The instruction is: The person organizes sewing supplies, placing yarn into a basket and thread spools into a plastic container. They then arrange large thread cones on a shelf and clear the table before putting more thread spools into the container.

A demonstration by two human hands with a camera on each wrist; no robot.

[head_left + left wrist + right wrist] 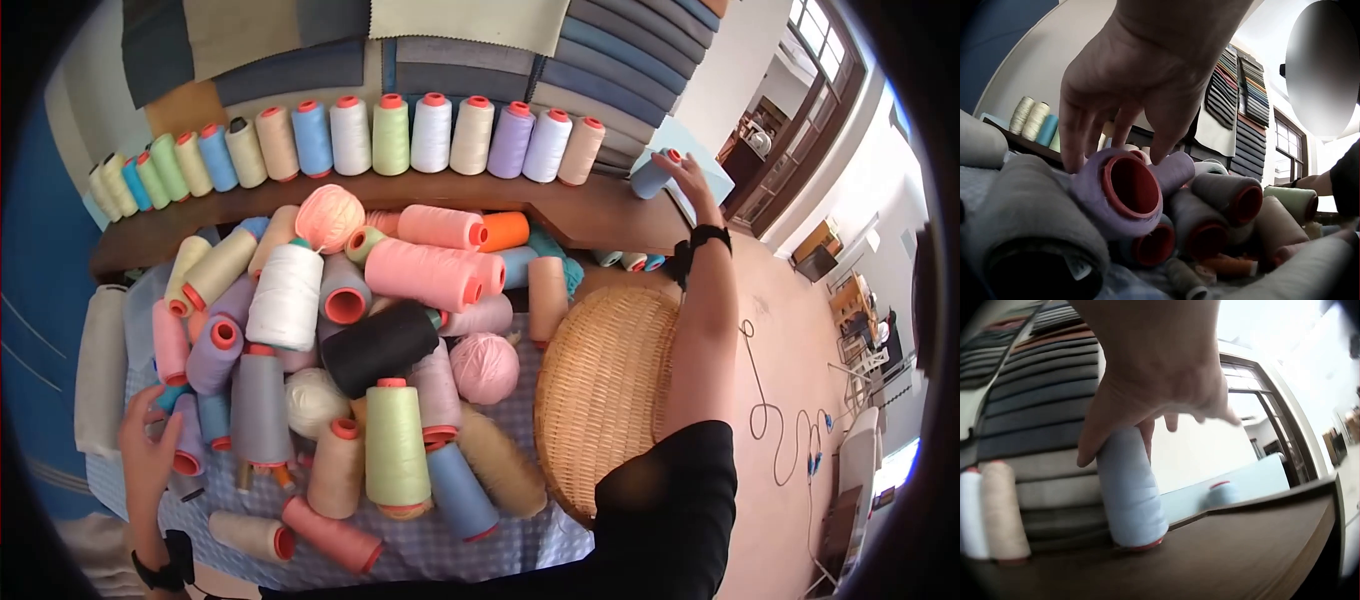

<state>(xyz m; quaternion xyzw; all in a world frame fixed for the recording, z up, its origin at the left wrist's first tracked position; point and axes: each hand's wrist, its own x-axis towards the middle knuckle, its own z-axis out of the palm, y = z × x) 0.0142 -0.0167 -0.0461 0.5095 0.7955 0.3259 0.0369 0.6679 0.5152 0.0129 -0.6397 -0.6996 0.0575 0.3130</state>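
Observation:
At the right end of the wooden shelf, my right hand [690,182] holds a light blue thread cone [1132,494] by its top. Thumb and index finger straddle the cone while the other fingers stick out. The cone stands upright, its red base right at the shelf surface. On the left of the pile, my left hand [148,440] is around a purple thread cone [1094,194], with fingers on one side and thumb on the other. That cone's red hollow end faces the left wrist camera. A grey cone [1035,212] lies close by.
A row of upright thread cones [430,135] lines the wooden shelf [380,190]. Mixed cones and yarn balls, among them a pink ball [484,368], heap on a checked cloth [560,535]. A wicker basket [610,390] leans at the right. Fabric samples [620,60] hang behind.

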